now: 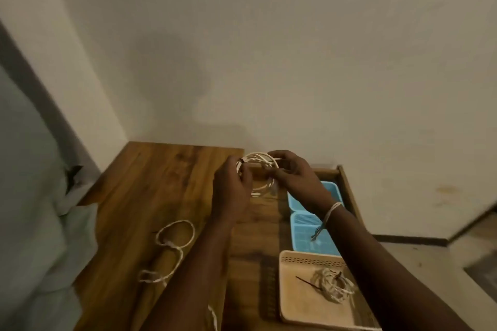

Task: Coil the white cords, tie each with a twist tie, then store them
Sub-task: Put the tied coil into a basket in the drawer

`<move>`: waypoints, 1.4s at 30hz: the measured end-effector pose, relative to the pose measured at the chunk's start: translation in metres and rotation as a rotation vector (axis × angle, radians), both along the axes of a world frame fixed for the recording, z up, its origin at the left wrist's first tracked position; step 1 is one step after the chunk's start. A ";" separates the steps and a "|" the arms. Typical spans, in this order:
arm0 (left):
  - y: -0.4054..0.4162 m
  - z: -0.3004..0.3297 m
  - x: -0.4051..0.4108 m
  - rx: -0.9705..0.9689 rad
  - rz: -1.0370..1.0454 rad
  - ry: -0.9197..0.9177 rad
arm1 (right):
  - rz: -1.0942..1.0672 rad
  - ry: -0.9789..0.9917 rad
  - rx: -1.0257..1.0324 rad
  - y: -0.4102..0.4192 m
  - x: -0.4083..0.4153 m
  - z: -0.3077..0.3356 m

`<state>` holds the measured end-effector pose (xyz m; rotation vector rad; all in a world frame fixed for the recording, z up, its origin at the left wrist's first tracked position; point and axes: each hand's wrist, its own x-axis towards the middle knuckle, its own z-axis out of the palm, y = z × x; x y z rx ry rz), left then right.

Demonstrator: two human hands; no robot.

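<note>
While both hands meet above the far end of the wooden table, they hold a coiled white cord up between them: the left hand is curled closed around the coil's left side, where a dark twist tie shows at its fingertips, and the right hand pinches the coil's right side with its fingers bent over the loops. A pale string is tied round the right wrist, its ends dangling over the drawer. On the tabletop near the left forearm lies a loose white cord, looped and uncoiled, with another bit of white cord showing at the bottom edge. To the right an open wooden drawer holds two blue bins in a row, the right forearm crossing over them and hiding part of each, and nearest the camera a beige basket. In that basket rests a bundled cord, with a dark tie lying just beside it. A plain wall stands behind the table, and crumpled pale cloth lies off its left edge.
</note>
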<state>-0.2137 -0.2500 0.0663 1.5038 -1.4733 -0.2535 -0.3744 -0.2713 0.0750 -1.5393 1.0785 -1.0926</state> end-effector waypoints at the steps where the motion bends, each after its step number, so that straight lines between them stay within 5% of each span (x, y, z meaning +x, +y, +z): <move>1: -0.011 -0.010 -0.022 0.028 -0.012 0.040 | -0.036 -0.033 0.055 -0.004 -0.022 -0.008; 11: -0.076 -0.177 -0.201 0.550 -0.183 0.019 | -0.494 0.241 0.309 -0.045 -0.194 -0.164; 21: -0.082 -0.266 -0.232 0.922 -0.079 -0.004 | -0.484 0.649 0.460 -0.067 -0.199 -0.274; 35: -0.101 -0.299 -0.240 0.993 -0.019 0.011 | -0.252 0.942 0.449 -0.082 -0.202 -0.293; 42: -0.100 -0.302 -0.236 1.004 0.020 0.209 | -0.131 1.075 0.372 -0.080 -0.196 -0.287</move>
